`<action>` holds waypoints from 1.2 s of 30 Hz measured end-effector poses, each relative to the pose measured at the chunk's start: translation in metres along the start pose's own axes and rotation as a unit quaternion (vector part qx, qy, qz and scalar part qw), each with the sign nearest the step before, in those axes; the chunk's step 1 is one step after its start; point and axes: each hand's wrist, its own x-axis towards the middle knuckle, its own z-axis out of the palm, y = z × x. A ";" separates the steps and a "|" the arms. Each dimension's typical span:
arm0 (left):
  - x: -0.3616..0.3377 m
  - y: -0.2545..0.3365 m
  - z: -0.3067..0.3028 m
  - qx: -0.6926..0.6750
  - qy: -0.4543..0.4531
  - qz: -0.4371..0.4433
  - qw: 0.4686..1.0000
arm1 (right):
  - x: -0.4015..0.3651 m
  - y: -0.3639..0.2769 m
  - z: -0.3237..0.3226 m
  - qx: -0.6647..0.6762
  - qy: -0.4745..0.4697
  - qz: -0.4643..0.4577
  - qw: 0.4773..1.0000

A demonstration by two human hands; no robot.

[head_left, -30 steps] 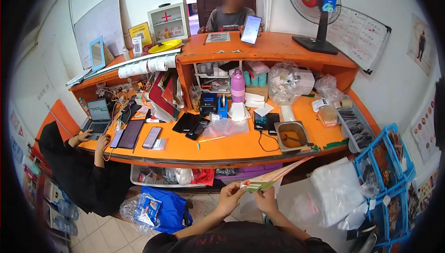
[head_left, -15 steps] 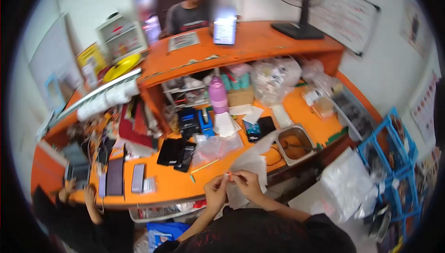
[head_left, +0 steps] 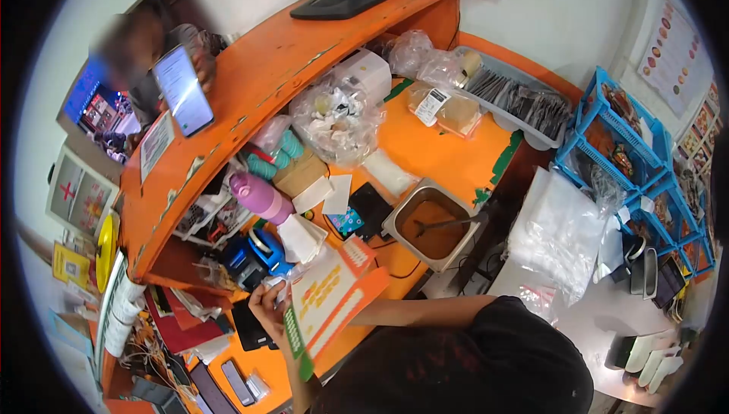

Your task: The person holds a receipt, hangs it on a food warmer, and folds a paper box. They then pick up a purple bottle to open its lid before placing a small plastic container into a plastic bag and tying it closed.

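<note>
My left hand (head_left: 269, 309) is beside the left edge of a printed orange, white and green paper packet (head_left: 326, 300). Its fingers are closed around something pale and small that I cannot make out. My right forearm reaches left behind the packet, which hides the hand and its fingers. Just beyond lie white papers (head_left: 301, 238), a blue device (head_left: 267, 251) and a purple bottle (head_left: 260, 197). A steel tray of brown sauce (head_left: 391, 224) stands to the right, with a utensil in it.
Across the raised orange counter (head_left: 250, 57), a person holds a lit phone (head_left: 184, 91). Blue baskets (head_left: 619, 152) and a stack of clear plastic bags (head_left: 558, 232) are at the right. A grey tray (head_left: 550, 137) of dark packets stands at the back. Phones (head_left: 238, 382) lie at lower left.
The view has swung right. My hands, earlier together at a small reddish item, have moved to the printed packet, which was not visible before. The person across the counter now appears closer, at left.
</note>
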 end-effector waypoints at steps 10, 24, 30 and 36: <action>0.029 -0.026 0.024 0.187 -0.036 -0.054 0.980 | 0.044 0.013 -0.067 -0.115 -0.009 -0.021 0.993; 0.065 -0.055 0.016 0.255 0.104 -0.059 0.960 | 0.024 0.025 -0.159 -0.046 -0.248 0.092 0.963; 0.064 -0.056 0.008 0.282 0.061 -0.013 0.957 | 0.026 0.022 -0.133 -0.120 -0.163 0.076 0.976; 0.049 -0.021 0.002 0.458 -0.026 -0.034 0.888 | 0.024 0.025 -0.088 -0.163 -0.234 0.021 0.958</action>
